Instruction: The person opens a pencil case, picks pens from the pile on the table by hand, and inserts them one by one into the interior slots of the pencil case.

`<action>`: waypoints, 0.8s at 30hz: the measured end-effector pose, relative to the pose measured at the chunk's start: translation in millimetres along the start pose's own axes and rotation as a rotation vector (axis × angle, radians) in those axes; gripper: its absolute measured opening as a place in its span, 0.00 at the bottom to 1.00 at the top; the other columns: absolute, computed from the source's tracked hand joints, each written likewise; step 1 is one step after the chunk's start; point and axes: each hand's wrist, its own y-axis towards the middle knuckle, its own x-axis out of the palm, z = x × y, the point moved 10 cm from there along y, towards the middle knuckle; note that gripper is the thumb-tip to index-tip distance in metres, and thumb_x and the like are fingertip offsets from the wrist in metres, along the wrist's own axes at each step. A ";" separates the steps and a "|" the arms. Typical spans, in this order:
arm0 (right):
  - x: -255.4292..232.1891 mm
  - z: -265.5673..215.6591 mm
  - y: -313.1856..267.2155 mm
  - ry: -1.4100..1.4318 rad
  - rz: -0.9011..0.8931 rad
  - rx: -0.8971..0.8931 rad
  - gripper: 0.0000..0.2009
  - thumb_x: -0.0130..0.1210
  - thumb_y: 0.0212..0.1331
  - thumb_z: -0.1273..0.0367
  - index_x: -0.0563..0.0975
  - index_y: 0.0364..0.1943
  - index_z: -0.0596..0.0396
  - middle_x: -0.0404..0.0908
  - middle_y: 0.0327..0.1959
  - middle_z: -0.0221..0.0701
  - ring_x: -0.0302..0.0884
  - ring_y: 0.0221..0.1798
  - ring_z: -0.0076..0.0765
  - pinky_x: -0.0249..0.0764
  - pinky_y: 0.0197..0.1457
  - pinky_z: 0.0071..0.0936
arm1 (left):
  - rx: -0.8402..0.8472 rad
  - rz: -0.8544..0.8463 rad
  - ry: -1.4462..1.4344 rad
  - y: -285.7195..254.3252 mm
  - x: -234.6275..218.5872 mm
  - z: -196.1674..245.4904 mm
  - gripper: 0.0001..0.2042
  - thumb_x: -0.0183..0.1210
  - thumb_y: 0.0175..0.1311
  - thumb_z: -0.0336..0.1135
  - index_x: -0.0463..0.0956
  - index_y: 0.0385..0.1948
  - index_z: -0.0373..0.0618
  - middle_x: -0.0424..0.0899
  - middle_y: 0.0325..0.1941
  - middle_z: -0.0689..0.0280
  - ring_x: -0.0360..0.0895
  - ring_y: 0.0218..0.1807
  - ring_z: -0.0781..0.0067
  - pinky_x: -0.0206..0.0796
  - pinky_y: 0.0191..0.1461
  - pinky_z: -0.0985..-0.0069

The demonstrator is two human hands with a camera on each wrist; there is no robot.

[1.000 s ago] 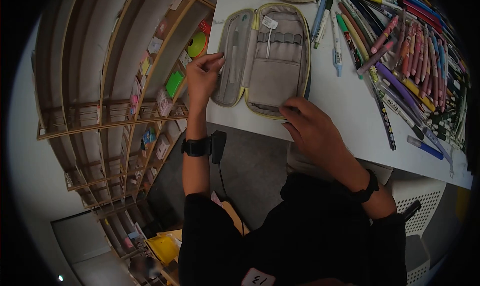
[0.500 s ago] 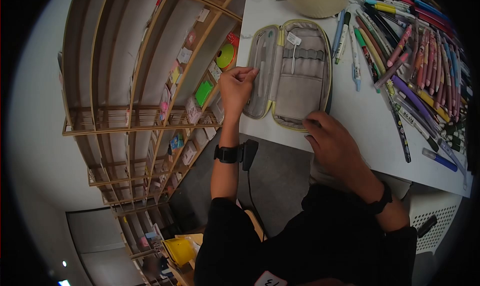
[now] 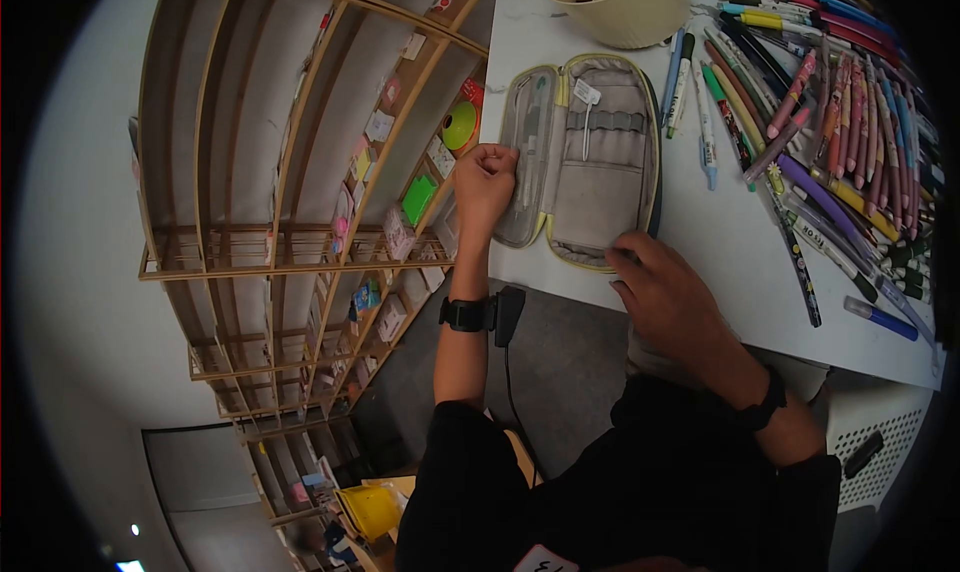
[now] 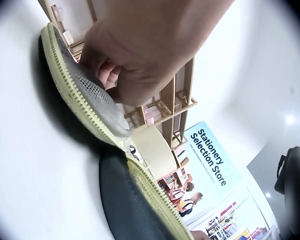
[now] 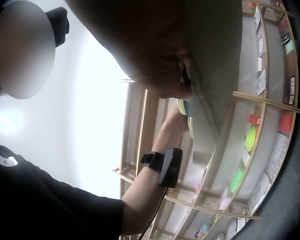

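An open grey pencil case with a yellow-green zip edge lies on the white table near its front edge. My left hand is at the case's left flap, its fingers curled round the flap's edge. In the left wrist view the left hand pinches the mesh flap. My right hand holds the case's near right corner with bent fingers. In the right wrist view the right hand is close to the lens and its fingertips are hidden. A white tag and a thin pen sit inside the case.
Several pens and markers lie spread over the right of the table. A cream tub stands behind the case. Wooden shelves with small goods fill the left, below the table's edge. A white perforated bin is at the lower right.
My left hand's fingers, stretched over the left flap a second ago, have curled onto its edge. The right hand stays at the near corner. The head view has shifted.
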 end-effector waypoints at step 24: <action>-187.1 -18.2 -56.3 -0.184 0.358 0.016 0.20 0.64 0.46 0.75 0.75 0.47 0.59 0.75 0.47 0.39 0.78 0.40 0.36 0.75 0.41 0.29 | 0.203 0.127 -0.040 -5.2 -12.4 -18.5 0.18 0.60 0.64 0.33 0.72 0.54 0.38 0.81 0.36 0.65 0.72 0.31 0.83 0.64 0.34 0.82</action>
